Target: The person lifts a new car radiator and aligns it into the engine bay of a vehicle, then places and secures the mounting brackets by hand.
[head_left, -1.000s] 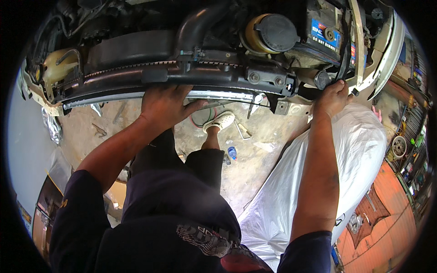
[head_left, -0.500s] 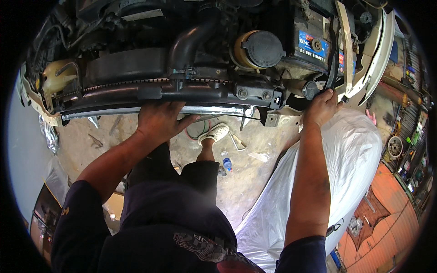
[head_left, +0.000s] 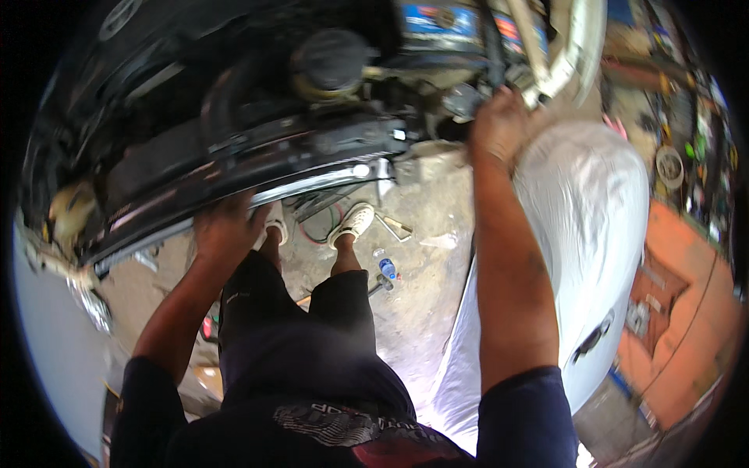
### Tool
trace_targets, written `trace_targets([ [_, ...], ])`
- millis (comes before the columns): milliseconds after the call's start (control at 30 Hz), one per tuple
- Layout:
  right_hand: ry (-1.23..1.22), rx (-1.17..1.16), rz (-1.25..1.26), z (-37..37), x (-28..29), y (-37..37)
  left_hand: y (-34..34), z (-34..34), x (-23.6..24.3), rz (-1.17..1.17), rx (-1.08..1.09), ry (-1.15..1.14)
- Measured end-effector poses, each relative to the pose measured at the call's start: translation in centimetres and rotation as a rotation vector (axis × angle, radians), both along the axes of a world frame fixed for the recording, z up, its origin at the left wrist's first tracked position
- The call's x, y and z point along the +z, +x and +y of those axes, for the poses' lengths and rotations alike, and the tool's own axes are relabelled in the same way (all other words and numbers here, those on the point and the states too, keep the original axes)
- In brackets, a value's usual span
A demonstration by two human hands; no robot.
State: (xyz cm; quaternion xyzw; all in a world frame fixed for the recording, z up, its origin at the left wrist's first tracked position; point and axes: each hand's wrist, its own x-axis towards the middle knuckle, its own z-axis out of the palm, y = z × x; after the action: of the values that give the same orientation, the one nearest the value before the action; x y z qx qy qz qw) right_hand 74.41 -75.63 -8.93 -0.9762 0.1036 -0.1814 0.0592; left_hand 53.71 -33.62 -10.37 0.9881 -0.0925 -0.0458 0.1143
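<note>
Engine bay: a dark, open car engine bay [head_left: 296,27] spreads from 10 to 1 o'clock.
Covered form: a bulky shape under a pale, wrinkled sheet [head_left: 581,234] fills 2 to 5.
Panel: an orange, ridged, flat panel [head_left: 690,312] lies between 3 and 4.
Front bar: a long, glossy black bar [head_left: 304,152] slants along the bay's front edge, 9 to 12.
Strip: a narrow, bright silver metal strip [head_left: 312,183] runs just below that bar.
Battery: a box-shaped battery with a blue label [head_left: 438,19] sits between 12 and 1.
Strap: a thin black strap [head_left: 493,47] stands upright near 1.
Left hand: at 9, the left hand [head_left: 226,226] touches the front bar and strip; blurred, fingertips hidden, grip cannot be told.
Right hand: between 1 and 2, the right hand [head_left: 499,125] rests at the bay's front edge by the strap's lower end, fingers bent; whether it grasps anything cannot be told.
Bottle: a small, clear plastic bottle with a blue label [head_left: 388,270] lies on the floor near centre, toward 5.
</note>
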Motion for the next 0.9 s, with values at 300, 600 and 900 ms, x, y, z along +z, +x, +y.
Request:
trace_targets([
  [300,0.142,-0.01,-0.165,1.2,1.3,0.1,1.2,-1.2,0.4,-0.083,-0.097,0.031],
  [600,0.208,-0.143,-0.109,3.1,3.8,-1.1,1.0,-0.6,0.3,-0.035,-0.085,0.041],
  [900,0.319,-0.154,-0.072,2.6,3.1,-1.4,1.8,-1.9,1.2,-0.208,-0.229,0.076],
])
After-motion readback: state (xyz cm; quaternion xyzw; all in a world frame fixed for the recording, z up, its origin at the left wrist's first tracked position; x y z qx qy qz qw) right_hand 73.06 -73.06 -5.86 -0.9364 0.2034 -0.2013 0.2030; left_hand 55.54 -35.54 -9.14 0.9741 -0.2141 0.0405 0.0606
